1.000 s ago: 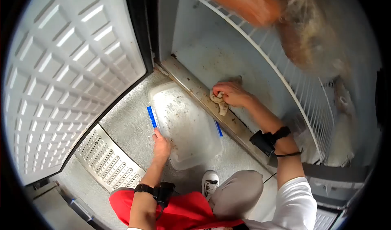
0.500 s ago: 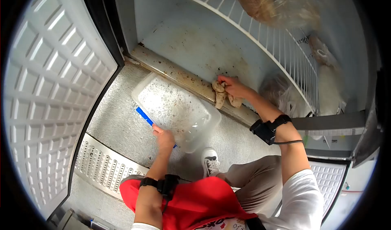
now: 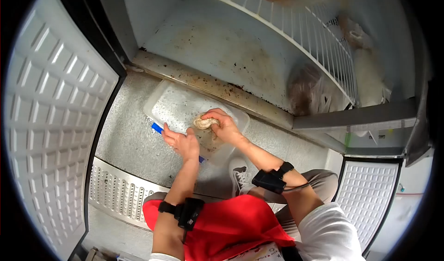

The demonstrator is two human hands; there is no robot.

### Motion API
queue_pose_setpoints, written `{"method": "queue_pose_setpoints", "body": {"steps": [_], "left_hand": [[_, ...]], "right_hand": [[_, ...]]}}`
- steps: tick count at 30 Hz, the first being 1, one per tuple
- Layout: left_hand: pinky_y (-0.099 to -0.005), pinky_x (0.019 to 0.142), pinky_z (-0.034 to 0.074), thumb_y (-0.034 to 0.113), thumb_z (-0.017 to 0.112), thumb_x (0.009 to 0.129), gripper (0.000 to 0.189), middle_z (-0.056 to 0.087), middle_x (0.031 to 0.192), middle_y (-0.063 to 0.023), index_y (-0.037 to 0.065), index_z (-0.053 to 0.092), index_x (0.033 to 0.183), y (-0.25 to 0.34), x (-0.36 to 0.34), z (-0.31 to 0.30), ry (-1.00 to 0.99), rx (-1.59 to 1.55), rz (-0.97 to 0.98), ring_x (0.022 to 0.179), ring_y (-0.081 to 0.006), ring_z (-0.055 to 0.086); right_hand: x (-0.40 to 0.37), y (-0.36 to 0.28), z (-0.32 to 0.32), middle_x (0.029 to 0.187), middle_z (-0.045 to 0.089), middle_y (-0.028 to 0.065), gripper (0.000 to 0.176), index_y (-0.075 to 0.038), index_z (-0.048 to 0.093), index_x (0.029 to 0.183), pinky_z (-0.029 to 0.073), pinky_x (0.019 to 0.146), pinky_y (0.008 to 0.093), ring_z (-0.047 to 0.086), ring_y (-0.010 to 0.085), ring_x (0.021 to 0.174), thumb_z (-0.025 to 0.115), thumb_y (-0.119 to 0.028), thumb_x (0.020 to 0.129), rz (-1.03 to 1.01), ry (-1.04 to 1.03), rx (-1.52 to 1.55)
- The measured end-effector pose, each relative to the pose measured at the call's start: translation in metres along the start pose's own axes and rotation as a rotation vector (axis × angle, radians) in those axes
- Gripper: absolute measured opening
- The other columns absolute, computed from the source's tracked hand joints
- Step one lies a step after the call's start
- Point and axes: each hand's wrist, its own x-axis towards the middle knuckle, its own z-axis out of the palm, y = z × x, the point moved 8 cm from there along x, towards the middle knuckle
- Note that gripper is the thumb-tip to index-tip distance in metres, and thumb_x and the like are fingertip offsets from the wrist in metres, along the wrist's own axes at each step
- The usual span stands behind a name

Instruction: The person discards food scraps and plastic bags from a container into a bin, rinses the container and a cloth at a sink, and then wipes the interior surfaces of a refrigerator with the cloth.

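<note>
My right hand [image 3: 225,128] grips a crumpled, dirty beige cloth [image 3: 203,122] over the translucent plastic tub [image 3: 154,99]. Sudsy, murky liquid shows inside the tub, with dark specks in it. My left hand [image 3: 182,144] is open at the tub's near side, its fingers spread, close to the cloth but apart from it. A blue handle [image 3: 157,128] on the tub's near edge shows on both sides of my left hand, which hides its middle.
Behind the tub is an open fridge compartment with a stained floor [image 3: 217,43] and a dirt-specked sill [image 3: 185,78]. A white wire shelf [image 3: 277,27] holds bagged items; another plastic bag [image 3: 307,92] lies below. The fridge door [image 3: 51,108] stands at left, a perforated metal strip [image 3: 122,191] nearby.
My right hand has carried the cloth from the fridge sill leftward and down over the tub. My left hand has let go of the blue handle and risen, fingers spreading.
</note>
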Motion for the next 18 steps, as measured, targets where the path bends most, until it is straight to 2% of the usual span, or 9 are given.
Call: {"method": "queue_pose_setpoints", "body": {"steps": [2, 3, 6, 8, 10, 12, 15, 18], "left_hand": [[-0.0538, 0.098, 0.022, 0.017, 0.058, 0.071, 0.076, 0.013, 0.138, -0.0197, 0.011, 0.016, 0.135, 0.013, 0.004, -0.003, 0.018, 0.037, 0.098, 0.125, -0.0399, 0.022], [-0.0576, 0.098, 0.019, 0.017, 0.058, 0.07, 0.076, 0.011, 0.14, -0.0192, 0.013, 0.018, 0.134, 0.012, 0.006, -0.003, 0.019, 0.014, 0.13, 0.127, -0.039, 0.021], [-0.06, 0.098, 0.017, 0.016, 0.058, 0.07, 0.076, 0.01, 0.14, -0.0188, 0.015, 0.018, 0.134, 0.007, 0.011, -0.001, -0.044, 0.074, 0.085, 0.128, -0.0392, 0.019], [-0.0639, 0.098, 0.012, 0.016, 0.058, 0.07, 0.076, 0.006, 0.141, -0.0177, 0.016, 0.018, 0.134, 0.009, 0.011, 0.001, -0.088, 0.047, 0.041, 0.13, -0.0392, 0.017], [-0.0649, 0.099, 0.01, 0.017, 0.058, 0.07, 0.076, 0.004, 0.142, -0.017, 0.017, 0.017, 0.135, 0.009, 0.014, 0.003, -0.108, 0.007, 0.03, 0.13, -0.0392, 0.016], [-0.0643, 0.099, 0.009, 0.018, 0.058, 0.071, 0.077, 0.004, 0.142, -0.0162, 0.017, 0.016, 0.135, 0.008, 0.014, 0.005, -0.13, 0.003, -0.003, 0.129, -0.0395, 0.017], [-0.0607, 0.1, 0.013, 0.017, 0.058, 0.071, 0.077, 0.005, 0.141, -0.0173, 0.016, 0.017, 0.135, 0.007, 0.014, 0.008, -0.145, -0.014, 0.003, 0.128, -0.0404, 0.019], [-0.0545, 0.102, 0.018, 0.015, 0.058, 0.071, 0.075, 0.006, 0.14, -0.0212, 0.013, 0.018, 0.135, 0.013, 0.014, 0.011, -0.142, -0.038, 0.081, 0.126, -0.0419, 0.02]], "right_hand": [[0.001, 0.001, -0.006, 0.105, 0.053, 0.0077, 0.035, -0.008, 0.06, 0.098, 0.042, 0.087, 0.0294, 0.053, 0.0214, 0.099, 0.05, 0.011, 0.07, 0.035, 0.031, 0.118], [0.003, 0.0, -0.013, 0.103, 0.056, 0.0071, 0.035, -0.008, 0.06, 0.099, 0.042, 0.088, 0.0283, 0.053, 0.0204, 0.1, 0.049, 0.009, 0.071, -0.011, 0.029, 0.205], [0.01, -0.03, -0.059, 0.099, 0.057, 0.0061, 0.034, -0.008, 0.06, 0.1, 0.042, 0.087, 0.0279, 0.054, 0.0196, 0.097, 0.048, 0.007, 0.072, -0.006, 0.027, 0.162], [0.013, -0.042, -0.108, 0.096, 0.059, 0.0059, 0.032, -0.008, 0.06, 0.099, 0.043, 0.085, 0.0276, 0.055, 0.0194, 0.094, 0.047, 0.005, 0.072, 0.096, 0.098, 0.088], [0.013, -0.049, -0.164, 0.099, 0.059, 0.0064, 0.031, -0.009, 0.06, 0.097, 0.045, 0.082, 0.0288, 0.056, 0.019, 0.092, 0.047, 0.004, 0.072, 0.15, 0.198, -0.014], [0.008, -0.046, -0.213, 0.099, 0.059, 0.009, 0.028, -0.009, 0.058, 0.096, 0.047, 0.079, 0.0333, 0.058, 0.023, 0.088, 0.047, 0.003, 0.073, 0.079, 0.337, -0.146], [-0.012, -0.036, -0.251, 0.103, 0.057, 0.0121, 0.027, -0.01, 0.053, 0.102, 0.046, 0.078, 0.038, 0.057, 0.0295, 0.09, 0.048, -0.002, 0.077, 0.062, 0.398, -0.753], [-0.045, 0.042, -0.263, 0.109, 0.052, 0.0142, 0.029, -0.011, 0.047, 0.11, 0.042, 0.082, 0.0407, 0.052, 0.0341, 0.098, 0.049, -0.008, 0.081, 0.374, 0.422, -0.721]]}}
